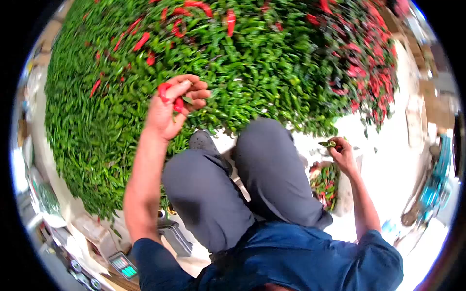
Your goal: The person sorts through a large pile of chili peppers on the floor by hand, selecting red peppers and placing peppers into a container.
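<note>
A great heap of green chili peppers with red ones scattered through it spreads in front of my knees. Above its near left part is my left hand, its fingers curled round a red chili pepper; a bit of green shows beside it. Out to the right, past my knee, my right hand pinches a green chili pepper. Below that hand, a container of mixed green and red peppers stands beside my leg, its rim partly hidden.
Red and dark peppers lie along the heap's right side. A digital scale display is at lower left. Teal equipment stands at far right, and cardboard boxes line that edge. My shoe touches the heap.
</note>
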The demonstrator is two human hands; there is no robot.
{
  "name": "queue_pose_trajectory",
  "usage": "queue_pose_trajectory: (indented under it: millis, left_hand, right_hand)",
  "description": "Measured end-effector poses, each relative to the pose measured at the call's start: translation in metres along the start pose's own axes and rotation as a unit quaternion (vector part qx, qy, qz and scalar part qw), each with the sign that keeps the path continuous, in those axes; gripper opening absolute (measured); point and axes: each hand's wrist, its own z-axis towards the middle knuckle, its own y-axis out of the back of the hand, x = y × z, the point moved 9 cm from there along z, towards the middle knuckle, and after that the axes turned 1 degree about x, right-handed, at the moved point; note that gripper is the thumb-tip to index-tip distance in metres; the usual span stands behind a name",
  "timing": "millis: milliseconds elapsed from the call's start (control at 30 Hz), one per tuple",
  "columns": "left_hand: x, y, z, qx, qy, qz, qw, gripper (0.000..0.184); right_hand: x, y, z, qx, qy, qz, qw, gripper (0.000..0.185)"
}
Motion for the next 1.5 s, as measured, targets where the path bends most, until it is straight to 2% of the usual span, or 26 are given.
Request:
queue_pose_trajectory:
  millis: [133,233,300,333,433,500,567,600,633,667,733,767,800,833,867,933,967,1000,1100,1133,1233,1267,1367,1400,1433,1500]
  left_hand:
    - [-0.010,-0.132,-0.009,0.074,0.033,0.143,0.986,0.020]
    - [0.061,-0.247,-0.018,0.170,0.116,0.187,0.961,0.021]
    - [0.135,-0.309,-0.036,0.219,0.201,0.236,0.925,0.020]
    - [0.173,-0.333,-0.042,0.237,0.237,0.230,0.914,0.019]
    - [0.277,-0.380,-0.047,0.237,0.305,0.211,0.898,0.013]
    - [0.344,-0.393,-0.051,0.204,0.305,0.258,0.894,0.015]
    - [0.416,-0.409,-0.065,0.403,0.238,0.488,0.737,0.039]
    - [0.442,-0.407,-0.066,0.377,0.193,0.530,0.734,0.053]
    - [0.463,-0.403,-0.073,0.351,0.149,0.568,0.729,0.068]
    - [0.481,-0.394,-0.083,0.339,0.171,0.567,0.730,0.082]
    - [0.504,-0.382,-0.086,0.349,0.154,0.590,0.711,0.085]
    - [0.519,-0.371,-0.085,0.364,0.136,0.601,0.699,0.086]
    - [0.503,-0.373,-0.096,0.383,0.259,0.494,0.736,0.084]
    - [0.497,-0.368,-0.106,0.341,0.393,0.396,0.757,0.064]
    - [0.494,-0.365,-0.101,0.314,0.416,0.401,0.754,0.049]
    - [0.492,-0.360,-0.088,0.273,0.433,0.396,0.762,0.027]
    - [0.489,-0.359,-0.081,0.261,0.426,0.387,0.775,0.020]
    - [0.484,-0.360,-0.076,0.258,0.407,0.379,0.790,0.025]
    - [0.467,-0.364,-0.066,0.233,0.365,0.303,0.849,0.034]
    - [0.461,-0.365,-0.067,0.232,0.372,0.270,0.857,0.043]
    - [0.437,-0.375,-0.068,0.229,0.378,0.181,0.879,0.043]
    - [0.428,-0.376,-0.069,0.214,0.382,0.177,0.881,0.035]
    - [0.404,-0.370,-0.072,0.224,0.392,0.200,0.869,0.028]
    - [0.390,-0.370,-0.073,0.219,0.368,0.238,0.872,0.029]
    - [0.373,-0.370,-0.074,0.229,0.346,0.218,0.883,0.030]
    - [0.324,-0.363,-0.070,0.262,0.286,0.182,0.903,0.031]
  right_hand:
    - [-0.112,0.028,-0.087,-0.031,-0.085,-0.068,0.994,0.030]
    - [-0.186,0.012,-0.122,-0.033,-0.105,-0.049,0.993,0.039]
    - [-0.194,0.003,-0.141,-0.008,-0.117,-0.006,0.993,0.059]
    - [-0.216,-0.002,-0.143,-0.029,-0.121,-0.016,0.992,0.071]
    - [-0.213,0.005,-0.159,-0.087,-0.146,0.109,0.979,0.065]
    - [-0.228,0.001,-0.168,-0.105,-0.152,0.231,0.955,0.051]
    - [-0.265,-0.015,-0.160,-0.113,-0.132,0.349,0.921,0.042]
    - [-0.251,-0.008,-0.166,-0.089,-0.157,0.397,0.900,0.032]
    - [-0.255,-0.007,-0.168,-0.094,-0.166,0.445,0.875,0.032]
    - [-0.260,-0.006,-0.170,-0.099,-0.176,0.492,0.847,0.033]
    - [-0.268,-0.001,-0.176,-0.123,-0.200,0.560,0.794,0.038]
    - [-0.278,0.001,-0.176,-0.124,-0.197,0.554,0.800,0.043]
    - [-0.278,0.002,-0.178,-0.126,-0.204,0.580,0.778,0.043]
    - [-0.276,0.005,-0.178,-0.128,-0.209,0.606,0.757,0.043]
    - [-0.287,0.000,-0.174,-0.123,-0.195,0.592,0.772,0.046]
    - [-0.294,0.008,-0.170,-0.129,-0.203,0.299,0.924,0.049]
    - [-0.289,0.011,-0.164,-0.125,-0.196,0.138,0.963,0.051]
    - [-0.267,0.023,-0.167,-0.144,-0.202,0.007,0.969,0.052]
    - [-0.241,0.016,-0.153,-0.147,-0.094,0.160,0.971,0.044]
    - [-0.210,0.027,-0.156,-0.143,-0.085,0.229,0.959,0.037]
    - [-0.193,0.023,-0.147,-0.142,-0.069,0.233,0.960,0.035]
    - [-0.187,0.022,-0.143,-0.141,-0.051,0.254,0.955,0.034]
    - [-0.174,0.022,-0.131,-0.132,-0.044,0.221,0.965,0.032]
    - [-0.156,0.029,-0.131,-0.137,-0.041,0.217,0.966,0.033]
    - [-0.148,0.025,-0.124,-0.137,0.000,0.231,0.963,0.032]
    - [-0.124,0.018,-0.109,-0.106,0.009,0.276,0.955,0.031]
